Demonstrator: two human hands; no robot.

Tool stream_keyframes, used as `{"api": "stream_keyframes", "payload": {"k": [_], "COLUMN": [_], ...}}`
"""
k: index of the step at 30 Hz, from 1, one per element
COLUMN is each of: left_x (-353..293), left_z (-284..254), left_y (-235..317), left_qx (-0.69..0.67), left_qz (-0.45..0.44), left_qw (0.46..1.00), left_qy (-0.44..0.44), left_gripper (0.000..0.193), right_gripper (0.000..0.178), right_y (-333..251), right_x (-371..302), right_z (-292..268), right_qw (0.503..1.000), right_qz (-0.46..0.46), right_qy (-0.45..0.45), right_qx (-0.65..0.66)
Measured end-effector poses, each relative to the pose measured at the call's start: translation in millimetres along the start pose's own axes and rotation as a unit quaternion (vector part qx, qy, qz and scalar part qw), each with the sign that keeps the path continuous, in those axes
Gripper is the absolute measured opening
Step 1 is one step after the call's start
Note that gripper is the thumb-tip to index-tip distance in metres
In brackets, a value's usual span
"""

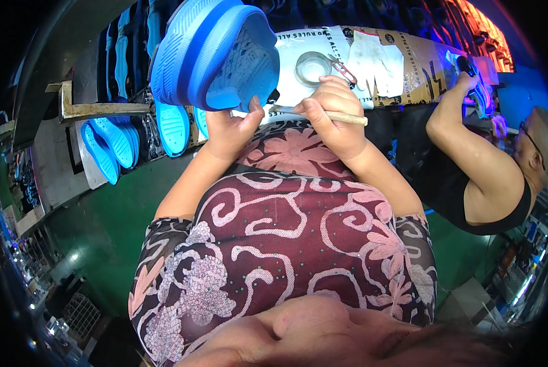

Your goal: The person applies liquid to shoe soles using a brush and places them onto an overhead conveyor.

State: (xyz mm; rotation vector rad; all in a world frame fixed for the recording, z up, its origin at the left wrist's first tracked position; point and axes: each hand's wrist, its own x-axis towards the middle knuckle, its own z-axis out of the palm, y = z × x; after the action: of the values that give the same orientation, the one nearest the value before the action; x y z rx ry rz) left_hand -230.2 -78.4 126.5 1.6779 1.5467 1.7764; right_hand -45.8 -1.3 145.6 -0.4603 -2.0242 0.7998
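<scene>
My left hand [231, 131] grips a thick blue shoe sole [185, 58] by its near edge, thumb up along the rim. The sole is tilted, with its hollow inner side turned toward the right. My right hand [338, 119] is closed around a slim brush [349, 117] with a pale wooden handle. The brush's thin front end points left, close to the sole's edge beside my left thumb; whether it touches cannot be made out. Beyond my right hand a round clear dish [313, 67] rests on the covered worktop [289, 52], next to a small red-handled tool [343, 71].
Several flat blue soles [111, 144] lie at the left, with another blue sole [173, 128] beside them. A metal bracket [105, 110] juts out there. White paper [378, 64] covers part of the worktop. At the right a co-worker [479, 159] handles a shoe [482, 92].
</scene>
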Motion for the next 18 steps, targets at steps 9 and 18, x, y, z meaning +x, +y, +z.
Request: {"api": "stream_keyframes", "payload": {"k": [9,18], "left_x": [-2,15], "left_z": [-3,3], "left_y": [1,4], "left_qx": [0.054,0.035], "left_qz": [0.029,0.026], "left_qw": [0.998,0.999], "left_qy": [-0.019,-0.008], "left_gripper": [0.027,0.029], "right_gripper": [0.023,0.022], "right_y": [-1,4], "right_x": [3,-4], "right_z": [0,-21], "right_qw": [1.000,0.997], "right_qz": [0.025,0.046], "right_qy": [0.007,0.063], "right_qx": [-0.009,-0.027]}}
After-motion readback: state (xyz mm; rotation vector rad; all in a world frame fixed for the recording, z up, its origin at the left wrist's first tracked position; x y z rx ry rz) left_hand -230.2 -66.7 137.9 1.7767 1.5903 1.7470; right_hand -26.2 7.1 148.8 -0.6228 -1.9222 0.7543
